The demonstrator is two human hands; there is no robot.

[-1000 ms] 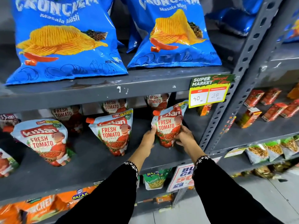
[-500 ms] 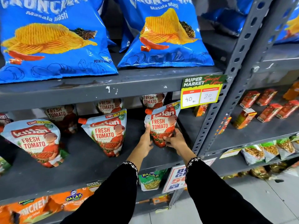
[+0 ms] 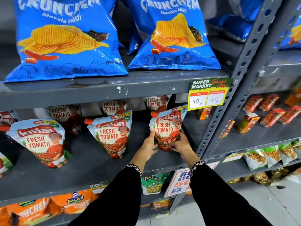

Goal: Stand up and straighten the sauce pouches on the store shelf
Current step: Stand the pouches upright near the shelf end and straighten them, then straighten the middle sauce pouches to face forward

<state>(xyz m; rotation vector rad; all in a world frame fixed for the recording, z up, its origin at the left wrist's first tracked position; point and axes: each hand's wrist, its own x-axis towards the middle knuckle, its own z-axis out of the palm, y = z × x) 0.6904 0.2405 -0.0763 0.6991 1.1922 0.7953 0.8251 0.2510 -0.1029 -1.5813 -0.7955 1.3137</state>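
A grey metal shelf (image 3: 91, 162) carried three front ketchup pouches: one at left (image 3: 40, 141), one in the middle (image 3: 112, 132), one at right (image 3: 167, 128), with more pouches (image 3: 65, 114) standing behind them.

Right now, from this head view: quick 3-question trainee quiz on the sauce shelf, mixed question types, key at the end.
1. True or false: both the left hand and the right hand are on the rightmost ketchup pouch.
2. Multiple choice: what sits on the shelf directly above the pouches? A) juice cartons B) blue chip bags C) orange snack packs
3. Fill in: the discounted price handwritten on the price tag is ___.

Key: 1 true; each hand grips a lower side of the pouch. 2 B. 3 20, beside an MRP of 40.
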